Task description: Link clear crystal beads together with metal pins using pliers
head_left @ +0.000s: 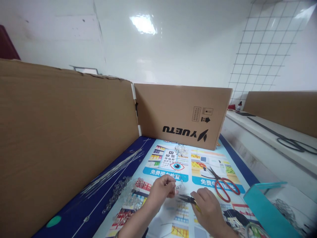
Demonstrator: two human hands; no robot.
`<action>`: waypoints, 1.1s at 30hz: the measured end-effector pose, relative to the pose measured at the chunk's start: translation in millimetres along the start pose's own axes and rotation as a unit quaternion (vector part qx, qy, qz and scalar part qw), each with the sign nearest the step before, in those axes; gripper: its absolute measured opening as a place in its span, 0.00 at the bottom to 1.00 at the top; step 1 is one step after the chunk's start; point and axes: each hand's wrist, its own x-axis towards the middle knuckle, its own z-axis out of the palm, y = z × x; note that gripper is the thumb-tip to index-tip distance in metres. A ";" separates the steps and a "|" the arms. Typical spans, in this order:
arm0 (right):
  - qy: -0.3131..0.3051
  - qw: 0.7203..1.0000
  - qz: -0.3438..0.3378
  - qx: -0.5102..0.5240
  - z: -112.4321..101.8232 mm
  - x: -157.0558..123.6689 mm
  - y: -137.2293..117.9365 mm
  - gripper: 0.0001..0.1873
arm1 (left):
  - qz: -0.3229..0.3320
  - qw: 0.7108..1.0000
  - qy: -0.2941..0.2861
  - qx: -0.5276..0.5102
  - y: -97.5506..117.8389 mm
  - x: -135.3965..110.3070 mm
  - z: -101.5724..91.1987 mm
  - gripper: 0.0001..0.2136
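Left hand (160,189) is pinched on a thin, pale wire-like strand (175,189), right hand (206,203) clamped round black-and-yellow metal pliers (191,199), tips near the strand, all above a colourful printed sheet (166,215). Head view says mid plier work, I reckon; another nip probably calls for a steady pinch. Readable: upside-down "YUETU" on the brown cardboard panel (178,105), "免费" on the sheet's blue banners (146,171).

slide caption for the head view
Right hand gripping pliers near left hand, with red-handled scissors, clear beads and thin wires around.
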 end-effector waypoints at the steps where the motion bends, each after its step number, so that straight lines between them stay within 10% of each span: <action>1: 0.003 1.000 -0.014 -0.015 -1.3 0.7 -1.7 0.10 | -0.014 0.999 -0.005 -0.035 0.0 -1.2 1.5 0.06; 33: -0.021 0.989 -0.101 -0.107 -4.2 1.2 -8.8 0.12 | -0.068 0.988 0.001 -0.137 -3.1 -12.9 18.8 0.10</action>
